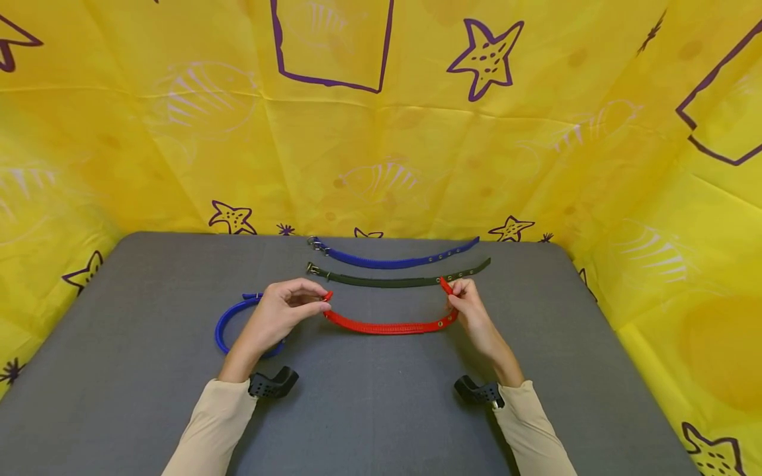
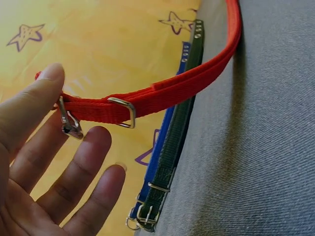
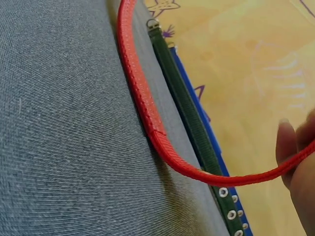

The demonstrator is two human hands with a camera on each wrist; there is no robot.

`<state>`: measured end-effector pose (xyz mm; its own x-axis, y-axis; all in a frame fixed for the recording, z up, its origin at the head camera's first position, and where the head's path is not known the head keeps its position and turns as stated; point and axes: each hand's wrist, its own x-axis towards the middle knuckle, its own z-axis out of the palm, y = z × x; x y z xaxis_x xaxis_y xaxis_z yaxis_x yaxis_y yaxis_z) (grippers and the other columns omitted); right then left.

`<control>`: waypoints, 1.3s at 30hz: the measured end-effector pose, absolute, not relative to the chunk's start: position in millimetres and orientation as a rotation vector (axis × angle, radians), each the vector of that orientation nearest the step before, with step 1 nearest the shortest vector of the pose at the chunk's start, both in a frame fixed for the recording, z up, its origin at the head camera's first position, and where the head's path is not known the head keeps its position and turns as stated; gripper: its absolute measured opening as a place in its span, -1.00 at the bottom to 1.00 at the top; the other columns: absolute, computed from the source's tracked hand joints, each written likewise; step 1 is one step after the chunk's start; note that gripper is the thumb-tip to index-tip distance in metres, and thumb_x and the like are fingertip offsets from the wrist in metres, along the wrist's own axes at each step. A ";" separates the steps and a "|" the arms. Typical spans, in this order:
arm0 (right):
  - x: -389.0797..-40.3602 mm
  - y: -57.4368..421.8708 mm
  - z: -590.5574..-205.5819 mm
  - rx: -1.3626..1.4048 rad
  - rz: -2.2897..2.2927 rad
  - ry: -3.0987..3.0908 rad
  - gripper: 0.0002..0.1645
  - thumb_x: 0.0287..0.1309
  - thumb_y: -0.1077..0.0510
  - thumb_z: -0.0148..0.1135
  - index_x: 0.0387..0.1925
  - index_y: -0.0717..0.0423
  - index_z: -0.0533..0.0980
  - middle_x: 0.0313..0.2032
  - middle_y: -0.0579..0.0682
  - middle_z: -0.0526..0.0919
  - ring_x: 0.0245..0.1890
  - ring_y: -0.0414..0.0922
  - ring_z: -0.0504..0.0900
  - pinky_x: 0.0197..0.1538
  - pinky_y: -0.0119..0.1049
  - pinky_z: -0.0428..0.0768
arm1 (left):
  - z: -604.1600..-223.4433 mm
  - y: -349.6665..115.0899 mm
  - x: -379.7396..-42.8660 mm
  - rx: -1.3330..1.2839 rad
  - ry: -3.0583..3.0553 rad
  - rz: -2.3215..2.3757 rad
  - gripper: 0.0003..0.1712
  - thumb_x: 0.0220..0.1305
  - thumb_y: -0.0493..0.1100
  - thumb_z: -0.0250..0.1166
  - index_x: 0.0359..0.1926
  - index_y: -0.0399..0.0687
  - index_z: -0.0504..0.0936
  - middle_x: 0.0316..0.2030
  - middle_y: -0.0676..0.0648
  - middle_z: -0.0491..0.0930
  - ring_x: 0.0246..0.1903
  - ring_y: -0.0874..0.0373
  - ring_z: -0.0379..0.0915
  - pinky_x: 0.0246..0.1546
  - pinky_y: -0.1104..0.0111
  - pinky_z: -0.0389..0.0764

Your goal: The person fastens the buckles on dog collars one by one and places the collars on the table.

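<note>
A red collar point(image 1: 387, 328) with metal eyelets hangs in a shallow curve between both hands. Its buckle end is pinched between thumb and finger of my left hand point(image 1: 286, 309); the other fingers are spread. In the left wrist view the buckle point(image 2: 70, 123) and a metal loop point(image 2: 129, 112) show on the red strap. My right hand point(image 1: 475, 309) pinches the opposite, holed end, whose tip sticks up above the fingers. In the right wrist view that strap point(image 3: 236, 180) bends up into the right hand point(image 3: 301, 162), which is partly cut off by the frame.
Behind the red collar lie a green collar point(image 1: 393, 283) and a blue collar point(image 1: 387, 264), both stretched out. Another blue collar point(image 1: 220, 328), looped round, lies partly hidden behind the left forearm. The grey table point(image 1: 381, 410) meets a yellow patterned cloth point(image 1: 381, 145) at the back and sides.
</note>
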<state>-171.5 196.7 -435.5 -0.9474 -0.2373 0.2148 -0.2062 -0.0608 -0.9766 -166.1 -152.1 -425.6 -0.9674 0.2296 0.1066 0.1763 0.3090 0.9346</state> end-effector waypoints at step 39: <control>-163.3 188.2 -432.7 -0.771 -1.508 2.575 -0.73 0.35 0.18 0.22 0.05 -0.01 0.61 -0.12 0.15 0.68 -0.60 -0.28 0.26 -0.48 -0.39 0.28 | -424.9 -136.3 -162.8 0.503 2.317 1.785 -0.65 0.27 -0.18 0.38 0.05 -0.19 0.64 -0.10 -0.19 0.74 -0.20 0.24 0.68 -0.16 0.42 0.64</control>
